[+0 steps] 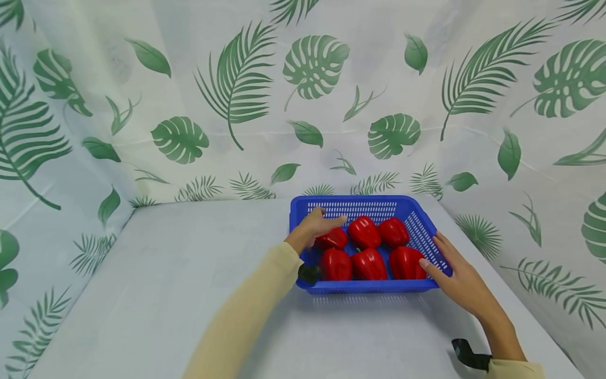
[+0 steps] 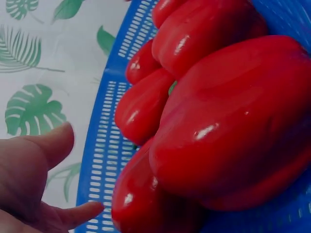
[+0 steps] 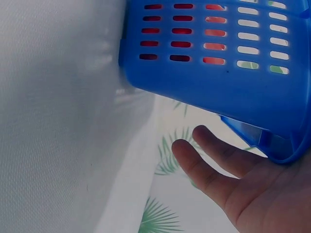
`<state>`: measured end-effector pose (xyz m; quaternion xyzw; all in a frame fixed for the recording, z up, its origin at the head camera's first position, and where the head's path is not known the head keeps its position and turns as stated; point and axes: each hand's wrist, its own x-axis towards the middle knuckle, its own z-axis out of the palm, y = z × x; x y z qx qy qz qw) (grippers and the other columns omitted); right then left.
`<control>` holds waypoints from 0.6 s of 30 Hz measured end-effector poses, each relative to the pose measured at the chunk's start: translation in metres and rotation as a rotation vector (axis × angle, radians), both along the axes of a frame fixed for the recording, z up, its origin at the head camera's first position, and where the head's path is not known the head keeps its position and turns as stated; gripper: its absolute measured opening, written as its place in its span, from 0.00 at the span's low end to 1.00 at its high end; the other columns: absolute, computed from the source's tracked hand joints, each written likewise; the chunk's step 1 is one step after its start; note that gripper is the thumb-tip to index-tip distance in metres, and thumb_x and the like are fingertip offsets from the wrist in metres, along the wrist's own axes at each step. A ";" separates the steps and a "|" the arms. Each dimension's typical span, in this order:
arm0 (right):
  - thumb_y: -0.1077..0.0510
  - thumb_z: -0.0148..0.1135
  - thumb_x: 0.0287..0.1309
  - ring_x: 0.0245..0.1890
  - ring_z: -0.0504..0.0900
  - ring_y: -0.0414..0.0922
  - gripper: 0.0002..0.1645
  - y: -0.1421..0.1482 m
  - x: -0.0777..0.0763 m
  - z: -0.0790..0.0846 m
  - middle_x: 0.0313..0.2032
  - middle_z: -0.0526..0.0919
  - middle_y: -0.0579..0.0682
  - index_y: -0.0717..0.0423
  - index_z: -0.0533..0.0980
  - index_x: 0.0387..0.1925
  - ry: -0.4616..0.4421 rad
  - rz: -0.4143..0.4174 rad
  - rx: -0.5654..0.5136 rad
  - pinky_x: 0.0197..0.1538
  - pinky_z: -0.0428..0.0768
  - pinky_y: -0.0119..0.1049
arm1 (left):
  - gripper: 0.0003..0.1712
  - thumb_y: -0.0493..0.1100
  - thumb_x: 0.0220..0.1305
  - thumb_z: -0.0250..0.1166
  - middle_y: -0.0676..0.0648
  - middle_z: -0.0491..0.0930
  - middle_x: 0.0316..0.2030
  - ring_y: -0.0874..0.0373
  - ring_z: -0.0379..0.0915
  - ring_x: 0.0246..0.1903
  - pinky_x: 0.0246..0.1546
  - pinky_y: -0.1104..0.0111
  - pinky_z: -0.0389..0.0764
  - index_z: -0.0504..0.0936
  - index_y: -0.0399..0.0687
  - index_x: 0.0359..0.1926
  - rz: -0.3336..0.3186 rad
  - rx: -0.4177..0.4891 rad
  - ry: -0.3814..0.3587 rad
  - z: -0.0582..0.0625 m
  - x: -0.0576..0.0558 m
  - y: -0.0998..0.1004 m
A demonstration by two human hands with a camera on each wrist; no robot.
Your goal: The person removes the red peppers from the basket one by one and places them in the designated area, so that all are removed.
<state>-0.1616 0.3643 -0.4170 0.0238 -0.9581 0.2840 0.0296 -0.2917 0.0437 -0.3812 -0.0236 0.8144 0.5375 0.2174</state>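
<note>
A blue plastic basket (image 1: 369,287) with slotted walls sits on the table, holding several shiny red bell peppers (image 1: 364,232). My left hand (image 1: 316,227) is over the basket's left side, close to the back-left bell pepper (image 1: 333,239). Its thumb and a finger are extended and apart in the left wrist view, with bell peppers (image 2: 233,121) beside them and nothing in its grasp. On the right, my right hand (image 1: 459,279) holds the basket's side rim, thumb over the inside and fingers along the outside. From the right wrist, two fingers show beneath the slotted wall (image 3: 218,87).
The white tabletop (image 1: 189,273) extends left of the basket and in front of it. A leaf-printed curtain (image 1: 265,105) surrounds the back and sides, close behind the basket. A dark strap (image 1: 471,358) is around the right wrist.
</note>
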 end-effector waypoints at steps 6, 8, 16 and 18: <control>0.38 0.55 0.78 0.77 0.49 0.79 0.53 -0.001 0.002 0.002 0.83 0.43 0.69 0.60 0.44 0.86 0.016 0.007 -0.021 0.58 0.63 0.86 | 0.44 0.51 0.72 0.72 0.34 0.70 0.72 0.35 0.68 0.70 0.63 0.33 0.74 0.63 0.41 0.79 -0.051 -0.062 0.042 -0.005 -0.003 0.003; 0.38 0.56 0.78 0.77 0.50 0.79 0.53 -0.002 0.003 0.001 0.83 0.44 0.69 0.59 0.44 0.86 0.023 0.010 -0.027 0.57 0.64 0.86 | 0.40 0.47 0.72 0.72 0.34 0.72 0.69 0.35 0.71 0.67 0.59 0.35 0.79 0.66 0.41 0.77 -0.053 -0.087 0.060 -0.006 -0.003 0.004; 0.39 0.56 0.78 0.77 0.50 0.79 0.52 -0.002 0.003 0.000 0.83 0.45 0.68 0.59 0.46 0.86 0.045 0.012 -0.043 0.57 0.64 0.86 | 0.29 0.35 0.70 0.71 0.35 0.76 0.62 0.40 0.78 0.57 0.51 0.46 0.88 0.71 0.43 0.67 -0.076 -0.080 0.100 -0.007 -0.003 0.003; 0.39 0.56 0.78 0.77 0.50 0.79 0.52 -0.002 0.003 -0.001 0.83 0.45 0.68 0.59 0.46 0.86 0.047 0.011 -0.044 0.56 0.64 0.86 | 0.28 0.35 0.70 0.72 0.35 0.76 0.62 0.40 0.78 0.56 0.50 0.47 0.88 0.71 0.43 0.67 -0.087 -0.082 0.126 -0.006 -0.003 0.002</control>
